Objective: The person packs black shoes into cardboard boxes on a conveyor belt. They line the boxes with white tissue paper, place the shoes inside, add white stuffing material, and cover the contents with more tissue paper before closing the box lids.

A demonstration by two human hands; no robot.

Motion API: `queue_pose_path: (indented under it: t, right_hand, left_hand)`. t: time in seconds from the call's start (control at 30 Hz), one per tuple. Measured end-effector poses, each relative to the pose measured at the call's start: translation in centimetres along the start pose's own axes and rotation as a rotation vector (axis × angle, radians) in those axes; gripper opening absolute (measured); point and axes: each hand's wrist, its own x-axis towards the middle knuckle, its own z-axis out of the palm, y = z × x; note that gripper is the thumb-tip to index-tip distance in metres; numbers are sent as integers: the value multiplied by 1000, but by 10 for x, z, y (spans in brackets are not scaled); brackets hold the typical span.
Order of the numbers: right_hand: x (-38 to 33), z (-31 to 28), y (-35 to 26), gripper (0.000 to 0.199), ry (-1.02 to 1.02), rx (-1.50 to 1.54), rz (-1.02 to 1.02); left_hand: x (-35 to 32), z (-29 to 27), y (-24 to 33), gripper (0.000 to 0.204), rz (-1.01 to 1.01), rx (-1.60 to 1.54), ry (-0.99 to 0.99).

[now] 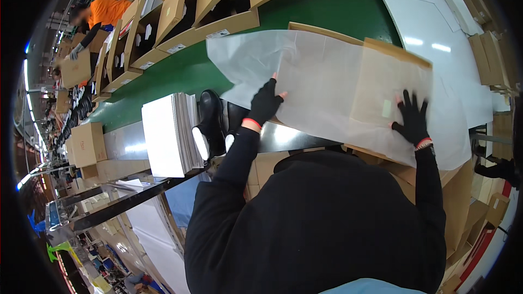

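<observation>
A large translucent sheet of tissue paper [321, 81] lies over an open cardboard box [313, 29], whose lid [406, 51] shows through at the right. My left hand [265, 102], in a black fingerless glove, rests on the sheet's left part with thumb and index finger apart. On the right part, over the lid, my right hand [412, 118] lies with fingers spread, slightly blurred. A pair of black boots [211, 117] stands left of my left hand, one partly behind my arm. Next to them is a thick stack of white paper [169, 133].
Several open shoeboxes [188, 30] line the far side of the green work surface [338, 0]. At the upper left, a person in orange [109, 11] handles a carton [76, 69]. A white table [430, 27] adjoins on the right. A closed box [87, 144] stands at the left.
</observation>
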Motion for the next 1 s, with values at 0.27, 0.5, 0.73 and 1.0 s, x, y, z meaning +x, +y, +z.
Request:
queue_pose_path:
  t: [0.27, 0.5, 0.73, 1.0]
  right_hand:
    - [143, -23, -29, 43, 819, 543, -229]
    - [284, -31, -132, 34, 390, 221, -304]
    - [265, -35, -110, 74, 609, 213, -287]
    - [176, 61, -91, 145, -94, 142, -444]
  left_hand:
    - [-25, 57, 42, 73, 85, -157, 74]
    - [-52, 70, 62, 69, 109, -222, 112]
    - [-75, 64, 71, 38, -36, -286, 403]
    - [-69, 47, 71, 36, 25, -145, 220]
